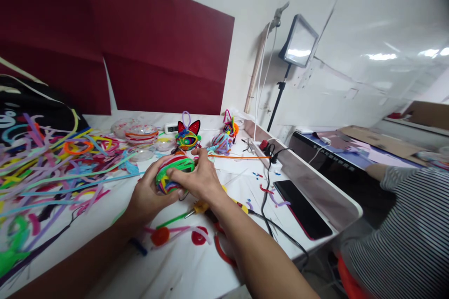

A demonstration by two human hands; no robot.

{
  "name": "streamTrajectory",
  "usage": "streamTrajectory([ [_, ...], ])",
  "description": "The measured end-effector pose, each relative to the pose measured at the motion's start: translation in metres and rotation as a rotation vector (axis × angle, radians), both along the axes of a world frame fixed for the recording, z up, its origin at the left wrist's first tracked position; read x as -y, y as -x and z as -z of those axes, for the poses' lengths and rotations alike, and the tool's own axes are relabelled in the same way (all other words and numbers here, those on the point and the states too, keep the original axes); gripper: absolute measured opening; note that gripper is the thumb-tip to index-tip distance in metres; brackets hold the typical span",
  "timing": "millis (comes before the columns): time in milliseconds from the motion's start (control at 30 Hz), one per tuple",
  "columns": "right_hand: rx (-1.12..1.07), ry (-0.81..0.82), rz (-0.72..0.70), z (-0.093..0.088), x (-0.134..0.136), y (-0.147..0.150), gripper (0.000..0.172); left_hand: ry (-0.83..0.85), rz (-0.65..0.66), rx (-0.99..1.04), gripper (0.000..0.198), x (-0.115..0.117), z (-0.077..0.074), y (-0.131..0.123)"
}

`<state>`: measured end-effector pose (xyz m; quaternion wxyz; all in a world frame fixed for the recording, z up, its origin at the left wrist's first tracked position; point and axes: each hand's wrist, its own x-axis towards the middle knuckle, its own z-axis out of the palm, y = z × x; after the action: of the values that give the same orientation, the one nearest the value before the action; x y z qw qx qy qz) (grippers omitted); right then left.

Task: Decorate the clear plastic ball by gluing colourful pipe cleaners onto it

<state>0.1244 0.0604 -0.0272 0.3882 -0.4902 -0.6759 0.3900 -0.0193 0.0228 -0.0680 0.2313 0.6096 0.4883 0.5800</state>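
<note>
Both my hands close around a ball of wound pipe cleaners [174, 167], striped green, red, yellow and blue, just above the white table [196, 266]. My left hand [147, 196] cups it from below and the left. My right hand [196, 178] grips it from the right, thumb over its top, fingers curled. An orange pipe cleaner [238, 157] runs out to the right from behind the right hand.
A heap of loose pipe cleaners [45, 168] covers the left side. Two finished pipe-cleaner figures [188, 136] [224, 139] stand behind, beside clear bowls [140, 134]. A black phone [302, 209], cables and a tool [196, 209] lie right. A person in a striped top [410, 229] sits at right.
</note>
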Motion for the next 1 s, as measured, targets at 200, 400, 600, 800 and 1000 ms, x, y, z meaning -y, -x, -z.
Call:
streamTrajectory([
  [200,-0.005,0.000,0.001,0.0029,-0.0027,0.0009,0.078,0.018,-0.015,0.012,0.075,0.0001,0.0002,-0.0022],
  [400,-0.013,-0.008,0.008,0.0032,-0.0036,0.0001,0.080,0.047,-0.020,0.045,0.079,-0.0031,0.0055,0.0000],
  [600,-0.011,0.006,0.005,0.0001,-0.0008,-0.0004,0.078,0.042,-0.028,0.030,0.078,-0.0021,0.0024,-0.0015],
  [800,0.003,0.002,0.001,0.0009,-0.0011,0.0002,0.078,0.016,0.005,0.025,0.076,-0.0005,-0.0023,-0.0040],
  [1000,0.012,-0.002,0.008,0.0007,-0.0018,0.0004,0.078,0.004,0.000,0.019,0.079,-0.0027,0.0028,-0.0003],
])
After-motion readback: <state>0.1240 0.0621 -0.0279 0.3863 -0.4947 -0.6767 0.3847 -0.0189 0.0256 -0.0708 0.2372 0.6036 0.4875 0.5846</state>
